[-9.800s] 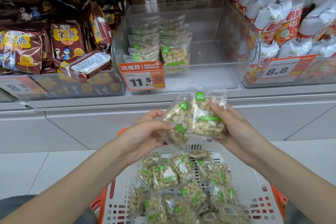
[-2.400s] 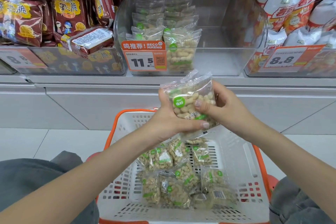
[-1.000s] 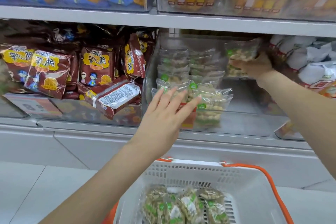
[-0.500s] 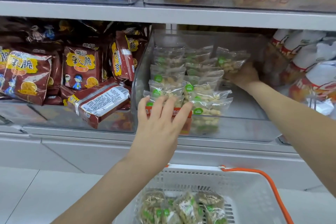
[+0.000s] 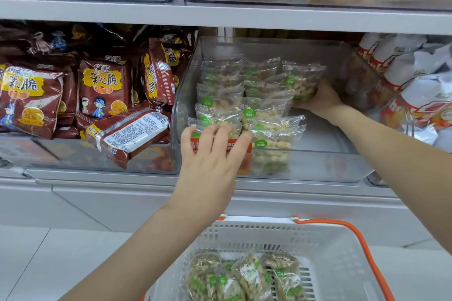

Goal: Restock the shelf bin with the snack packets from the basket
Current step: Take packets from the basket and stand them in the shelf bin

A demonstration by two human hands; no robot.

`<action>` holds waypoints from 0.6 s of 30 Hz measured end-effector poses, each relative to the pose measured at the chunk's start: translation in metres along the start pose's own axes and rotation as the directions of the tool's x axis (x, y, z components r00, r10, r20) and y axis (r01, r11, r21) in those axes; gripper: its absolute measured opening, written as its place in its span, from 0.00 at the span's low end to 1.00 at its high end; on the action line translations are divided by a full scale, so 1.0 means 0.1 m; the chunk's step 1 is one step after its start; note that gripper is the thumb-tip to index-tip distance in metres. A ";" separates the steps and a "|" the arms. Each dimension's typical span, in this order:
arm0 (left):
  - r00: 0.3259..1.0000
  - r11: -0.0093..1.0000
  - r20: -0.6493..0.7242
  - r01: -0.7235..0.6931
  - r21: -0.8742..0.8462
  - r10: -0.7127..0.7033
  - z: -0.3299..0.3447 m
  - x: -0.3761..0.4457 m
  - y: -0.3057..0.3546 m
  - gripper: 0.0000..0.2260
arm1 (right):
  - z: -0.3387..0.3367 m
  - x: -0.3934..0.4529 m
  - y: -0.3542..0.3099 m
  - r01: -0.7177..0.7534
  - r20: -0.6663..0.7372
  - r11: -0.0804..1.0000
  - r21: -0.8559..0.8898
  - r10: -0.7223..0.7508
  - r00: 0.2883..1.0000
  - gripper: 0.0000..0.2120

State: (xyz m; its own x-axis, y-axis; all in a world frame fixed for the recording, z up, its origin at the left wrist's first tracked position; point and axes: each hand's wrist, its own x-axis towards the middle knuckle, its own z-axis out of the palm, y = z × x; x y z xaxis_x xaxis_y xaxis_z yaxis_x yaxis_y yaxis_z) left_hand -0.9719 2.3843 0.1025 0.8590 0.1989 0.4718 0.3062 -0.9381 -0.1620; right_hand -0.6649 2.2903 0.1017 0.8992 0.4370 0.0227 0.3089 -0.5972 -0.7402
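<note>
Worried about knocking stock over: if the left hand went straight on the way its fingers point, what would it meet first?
Probably the front packets in the clear bin. The left hand has straight fingers already over the bin's front edge and orange price tag; whether they touch is unclear.

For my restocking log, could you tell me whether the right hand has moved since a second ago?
Yes. The right hand, gripping peanut packets, has gone down and leftward inside the clear bin, closer to the packet rows.

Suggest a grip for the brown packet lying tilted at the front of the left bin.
Probably pinch the brown packet across its short width near the middle, coming from above and in front. It lies label side up, tilted, with its lower end at the bin front; the flat top face is exposed.
</note>
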 end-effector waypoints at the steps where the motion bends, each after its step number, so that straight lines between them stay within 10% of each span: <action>1: 1.000 1.000 0.000 -0.001 -0.003 0.001 0.00 0.00 0.00 0.34 | 0.01 0.01 0.01 0.003 0.005 1.000 0.010 -0.003 1.000 0.40; 18: 0.999 1.000 -0.034 0.007 -0.018 -0.008 0.02 0.00 0.01 0.33 | 0.07 0.09 0.03 -0.038 0.023 0.997 0.061 0.036 0.999 0.35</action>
State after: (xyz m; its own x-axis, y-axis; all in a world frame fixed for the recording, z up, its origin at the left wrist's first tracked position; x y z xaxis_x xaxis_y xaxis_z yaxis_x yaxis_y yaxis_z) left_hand -0.9706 2.3836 0.1008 0.8423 0.1962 0.5021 0.3047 -0.9416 -0.1432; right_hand -0.6577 2.2973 0.0944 0.9025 0.4303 -0.0196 0.2552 -0.5709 -0.7803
